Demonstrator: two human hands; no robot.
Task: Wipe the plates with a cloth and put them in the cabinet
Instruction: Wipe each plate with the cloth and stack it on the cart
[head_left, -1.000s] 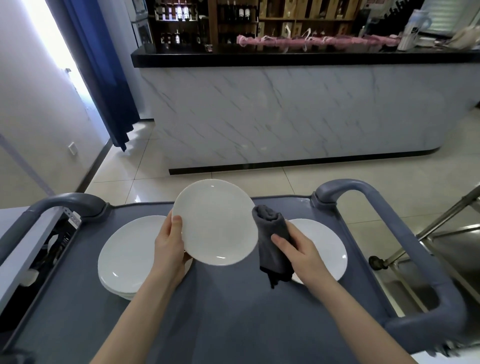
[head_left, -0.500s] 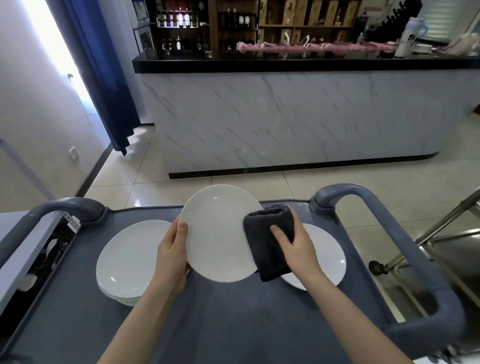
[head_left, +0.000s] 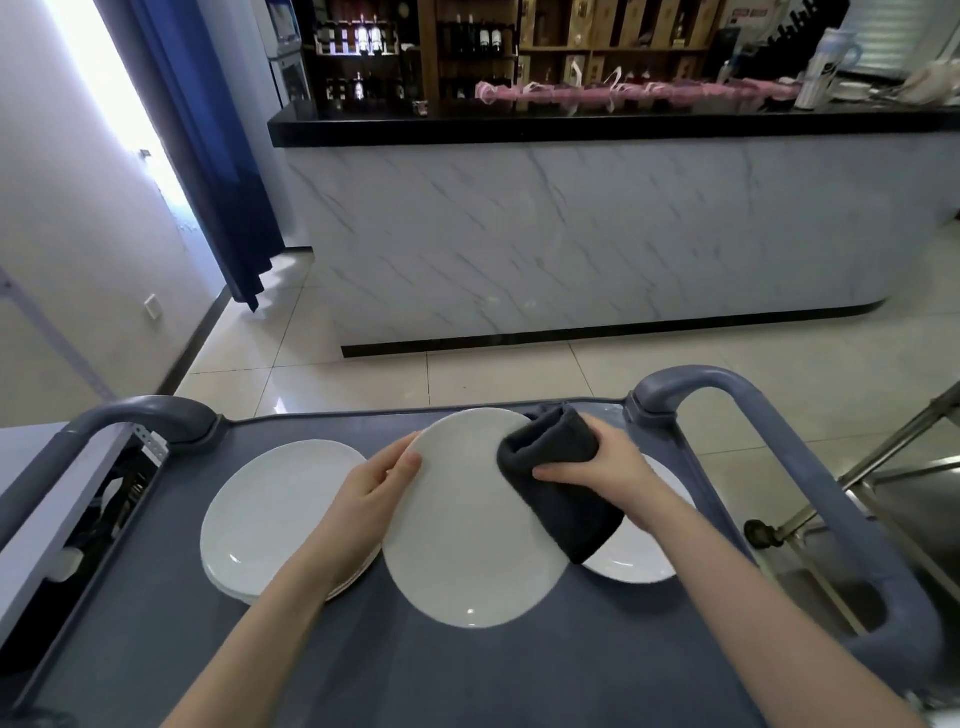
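Hands both busy, set apart on one white plate (head_left: 467, 540). Left hand (head_left: 371, 493) grips the plate's upper left rim, thumb lying on the face, fingers hidden behind. Right hand (head_left: 610, 467) is clamped round a folded dark grey cloth (head_left: 558, 493), pressing it against the plate's upper right part; the cloth laps over the right rim and hangs past it. Plate is held tilted, face up toward the camera, over the middle of the grey-blue tabletop (head_left: 467, 680) of a cart; whether its lower edge touches the surface cannot be told. To the left, a stack of white plates (head_left: 275, 519) lies flat on the tabletop, its right edge hidden under the left wrist. To the right, a single white plate (head_left: 641, 561) lies flat, partly covered by the cloth and the right forearm. Rounded grey cart handles rise at the far corners, left handle (head_left: 130, 421) and right handle (head_left: 779, 441). Beyond the cart: pale tiled floor (head_left: 519, 374), a marble-fronted bar (head_left: 571, 234) with a black top, wooden shelves of bottles (head_left: 467, 47) behind it, a blue curtain (head_left: 208, 156) by a bright opening at left.
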